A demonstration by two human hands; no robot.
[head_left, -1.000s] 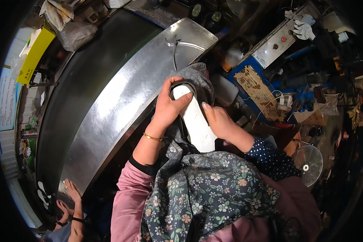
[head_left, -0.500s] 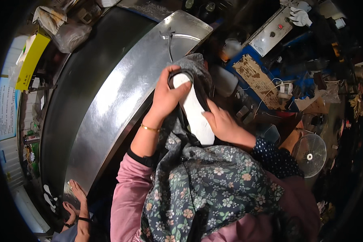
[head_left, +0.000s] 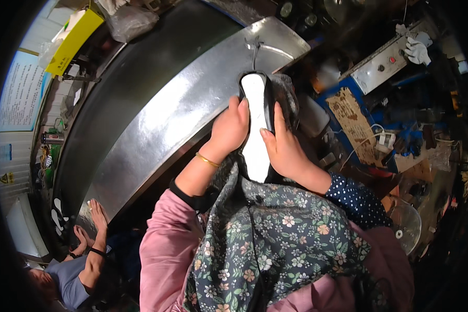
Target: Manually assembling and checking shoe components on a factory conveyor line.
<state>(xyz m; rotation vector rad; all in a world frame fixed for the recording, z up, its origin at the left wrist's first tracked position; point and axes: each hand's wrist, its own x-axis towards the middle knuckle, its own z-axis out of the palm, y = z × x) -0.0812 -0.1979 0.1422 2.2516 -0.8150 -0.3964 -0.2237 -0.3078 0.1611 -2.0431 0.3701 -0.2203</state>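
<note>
A dark shoe (head_left: 270, 104) is held bottom up over my lap, its far end toward the metal table. Its underside is a long white sole-shaped piece (head_left: 257, 122), framed by dark material round the far end. My left hand (head_left: 230, 126) grips the left side, fingers curled against the edge. On the other side my right hand (head_left: 290, 151) clasps the shoe, with the thumb at the white edge and the fingers along the dark side. The near end points at my floral apron (head_left: 275, 229). Grey cloth (head_left: 285, 88) shows beyond the shoe.
A shiny metal table (head_left: 156, 125) borders a dark belt (head_left: 104, 109) on the left. Another person's hands (head_left: 96, 216) rest at its near end, by white sole-shaped pieces (head_left: 58, 214). At right are a control box (head_left: 377, 73), a worn board (head_left: 351, 122) and a fan (head_left: 405, 229).
My left hand has moved from the far end of the shoe down to its left side. More of the white underside shows. The whole view has shifted, bringing more of the other person in.
</note>
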